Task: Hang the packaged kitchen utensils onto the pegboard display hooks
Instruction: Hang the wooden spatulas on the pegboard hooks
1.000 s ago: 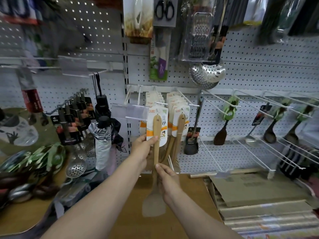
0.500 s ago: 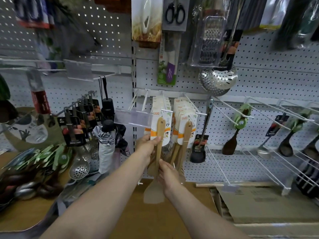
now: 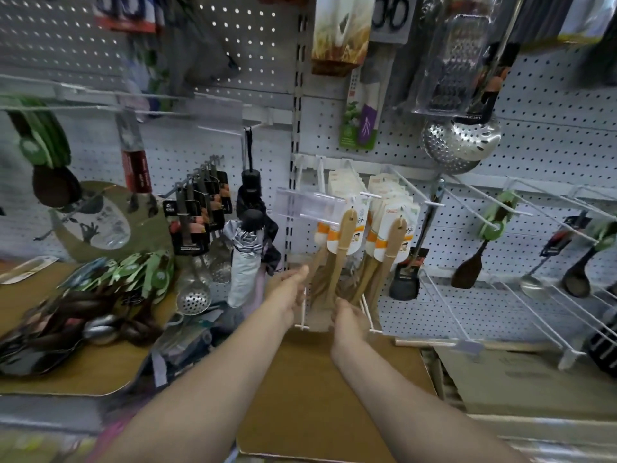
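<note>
Centre frame: left hand fingers extended, loosely together, beside the spatula blades, apparently steadying them; spatula hangs by its card on the hook; right hand fingers curl below the blades, grip indeterminate.

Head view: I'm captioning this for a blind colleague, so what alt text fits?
Two bare hands, the left hand and right hand, reach toward packaged wooden spatulas hanging on white pegboard hooks. Slotted metal spoons and a folded umbrella hang to the left, dark ladles to the right.
</note>
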The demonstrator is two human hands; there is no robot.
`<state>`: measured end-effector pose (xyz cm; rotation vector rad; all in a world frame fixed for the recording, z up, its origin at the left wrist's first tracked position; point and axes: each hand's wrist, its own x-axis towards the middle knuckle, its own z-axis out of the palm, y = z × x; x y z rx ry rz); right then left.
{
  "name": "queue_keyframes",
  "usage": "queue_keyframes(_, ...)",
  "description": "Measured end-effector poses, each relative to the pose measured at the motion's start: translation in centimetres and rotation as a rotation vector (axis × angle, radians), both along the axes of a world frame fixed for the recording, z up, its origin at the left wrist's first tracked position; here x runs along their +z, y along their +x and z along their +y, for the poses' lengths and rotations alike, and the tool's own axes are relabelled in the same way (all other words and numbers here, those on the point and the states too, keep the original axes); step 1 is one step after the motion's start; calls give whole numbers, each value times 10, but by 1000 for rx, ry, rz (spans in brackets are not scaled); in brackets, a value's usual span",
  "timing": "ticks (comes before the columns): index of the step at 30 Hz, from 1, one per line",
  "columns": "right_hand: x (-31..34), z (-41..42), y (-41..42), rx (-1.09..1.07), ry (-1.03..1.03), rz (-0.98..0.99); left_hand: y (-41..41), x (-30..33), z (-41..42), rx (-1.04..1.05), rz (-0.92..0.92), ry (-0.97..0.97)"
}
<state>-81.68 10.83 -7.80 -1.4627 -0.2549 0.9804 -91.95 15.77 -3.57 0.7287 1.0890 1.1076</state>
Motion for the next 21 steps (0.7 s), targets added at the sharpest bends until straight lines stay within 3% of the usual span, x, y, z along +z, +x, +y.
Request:
queue_keyframes(6, 9, -11, -94, 19, 37, -49, -104, -2, -25, 44, -62, -64)
queue_keyframes(11, 12, -17, -198, 341, 6, 21, -208, -10, -49, 78, -110, -117)
queue_keyframes(21, 21, -39, -399, 722, -55, 82, -419, -22, -86, 221, -69, -166)
